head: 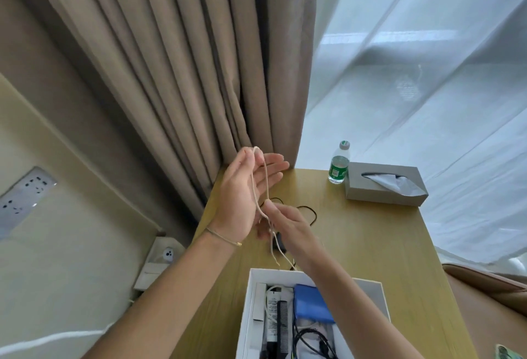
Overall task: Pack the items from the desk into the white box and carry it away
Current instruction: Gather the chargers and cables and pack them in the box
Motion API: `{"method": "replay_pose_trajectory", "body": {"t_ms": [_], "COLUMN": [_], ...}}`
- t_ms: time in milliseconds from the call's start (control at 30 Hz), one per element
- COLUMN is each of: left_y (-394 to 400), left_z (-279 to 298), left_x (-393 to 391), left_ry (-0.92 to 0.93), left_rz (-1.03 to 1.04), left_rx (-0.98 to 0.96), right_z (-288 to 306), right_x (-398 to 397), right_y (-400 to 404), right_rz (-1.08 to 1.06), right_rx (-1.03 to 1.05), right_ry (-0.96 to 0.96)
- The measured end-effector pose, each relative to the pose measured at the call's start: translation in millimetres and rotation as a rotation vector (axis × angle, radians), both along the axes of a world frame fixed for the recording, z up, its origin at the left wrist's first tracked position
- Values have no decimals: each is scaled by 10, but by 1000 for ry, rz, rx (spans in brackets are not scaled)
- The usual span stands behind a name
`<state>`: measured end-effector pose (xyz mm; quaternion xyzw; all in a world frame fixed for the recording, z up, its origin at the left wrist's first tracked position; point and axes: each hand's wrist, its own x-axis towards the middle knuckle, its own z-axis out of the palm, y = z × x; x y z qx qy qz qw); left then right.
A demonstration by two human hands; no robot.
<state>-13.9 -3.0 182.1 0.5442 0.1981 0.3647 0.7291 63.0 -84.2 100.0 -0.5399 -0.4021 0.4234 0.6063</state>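
A cream cord (261, 187) is looped over the extended fingers of the left hand (245, 196), whose grip is relaxed, and is pinched by the right hand (288, 227). Both hands are held above the desk (356, 230). The white box (313, 276), already holding a comb (283, 321) and a blue case (309, 301), is positioned just below.

box (245, 316) on desk (370, 244), bottle (338, 166) behind

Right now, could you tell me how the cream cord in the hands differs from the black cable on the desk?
The cream cord is pale and held up in the air: looped over the left hand and pinched by the right hand. The black cable is dark, thinner-looking, and lies untouched on the desk behind the hands. Both are outside the white box.
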Motion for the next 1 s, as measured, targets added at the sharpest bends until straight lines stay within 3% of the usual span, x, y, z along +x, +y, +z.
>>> {"method": "replay_pose_trajectory", "body": {"t_ms": [100,267,433,633,800,933,1000], "left_y": [156,539,792,347,-74,-135,-177], "left_z": [151,139,-22,-341,-464,-460,-481], "left_x": [-127,-434,-720,-617,-414,-437,-472], "left_ry": [-57,12,246,496,600,506,413], "left_rz": [69,228,283,-72,-300,-312,-282], "left_rx": [-74,-5,184,499,715,702,540], "right_z": [19,55,84,316,460,467,435], "right_x": [-26,239,587,455,235,227,220], "right_y": [-37,-288,-611,-579,-510,-607,-692], "right_rz": [48,52,-44,-77,-19,-97,-144], "right_rx": [-35,-85,-220,-288,-225,-200,-183], "right_ry": [89,1,-114,-401,-422,-341,-231]}}
